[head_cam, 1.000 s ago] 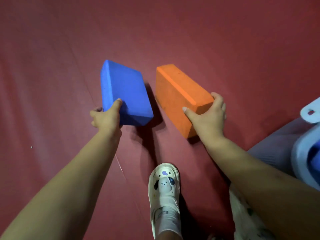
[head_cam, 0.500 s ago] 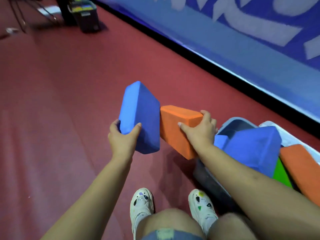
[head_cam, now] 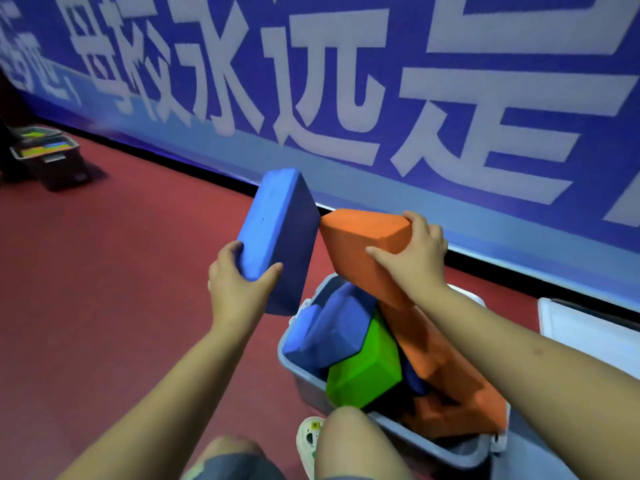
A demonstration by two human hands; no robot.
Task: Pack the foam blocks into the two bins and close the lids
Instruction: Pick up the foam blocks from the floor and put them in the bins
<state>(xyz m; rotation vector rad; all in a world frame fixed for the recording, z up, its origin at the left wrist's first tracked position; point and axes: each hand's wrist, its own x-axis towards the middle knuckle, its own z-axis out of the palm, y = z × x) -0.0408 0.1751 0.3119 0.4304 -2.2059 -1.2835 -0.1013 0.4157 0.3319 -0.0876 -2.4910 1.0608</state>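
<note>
- At the bottom edge, two bare knees and one white patterned shoe [head_cam: 309,441] stand on the dark red floor [head_cam: 104,306].
- Just beside the right knee is a grey plastic bin [head_cam: 460,453], open at the top. Inside it lie loosely piled foam blocks: a green foam block [head_cam: 363,367], a blue foam block in the bin [head_cam: 332,330] and a long orange foam block in the bin [head_cam: 450,382] that leans on the others.
- The left hand [head_cam: 239,285] grasps the lower end of a blue rectangular foam block [head_cam: 277,237], thumb on the front face, fingers curled behind. This block is in the air, tilted, left of the bin.
- The right hand [head_cam: 415,254] grasps one end of an orange rectangular foam block [head_cam: 360,233], fingers over the top. It is in the air above the far end of the bin, and its corner touches the blue one.
- At the right edge lies a white flat panel [head_cam: 585,327]; what it is I cannot tell.
- Far left stands a dark bin [head_cam: 62,168] with coloured blocks inside.
- Behind all is a blue wall banner [head_cam: 450,216] with large white characters.
</note>
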